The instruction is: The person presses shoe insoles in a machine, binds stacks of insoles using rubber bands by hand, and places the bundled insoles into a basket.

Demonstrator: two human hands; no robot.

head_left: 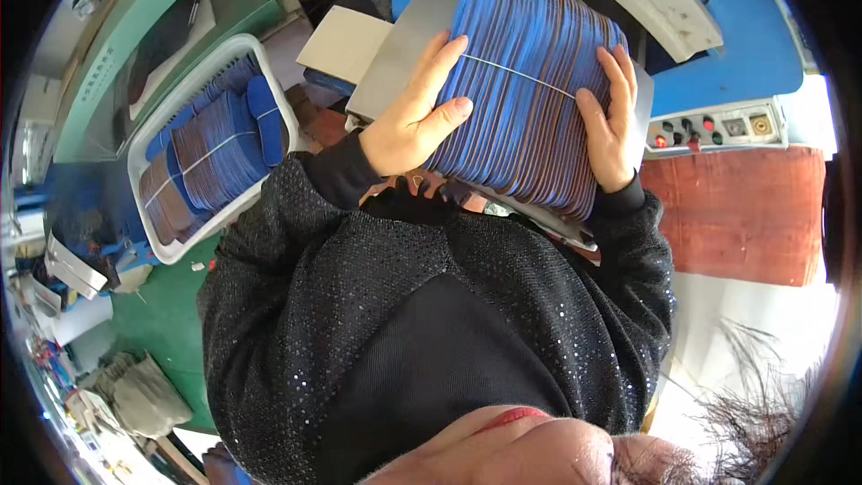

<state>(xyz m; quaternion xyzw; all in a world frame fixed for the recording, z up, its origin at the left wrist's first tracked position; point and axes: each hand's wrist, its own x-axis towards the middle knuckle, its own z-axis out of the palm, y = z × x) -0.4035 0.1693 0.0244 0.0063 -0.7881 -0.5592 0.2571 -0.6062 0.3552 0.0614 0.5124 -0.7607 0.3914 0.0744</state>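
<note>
A thick bundle of thin blue and brown flat pieces [516,117] stands on edge in front of me, with a white band [503,69] around its middle. It lies over a grey metal plate [395,63]. My left hand [417,117] grips the bundle's left end, thumb on top and fingertips near the band. At the opposite end, my right hand [612,117] clasps it with the fingers curved over the edge. The bundle sits between both palms, and its underside is hidden.
To the left, a white plastic basket [171,251] holds several similar banded bundles [211,148]. A cream block [345,43] sits beside the plate. On the right are a control panel with buttons [709,130] and a reddish-brown covered surface [736,216]. Blue machine panels [754,45] stand behind.
</note>
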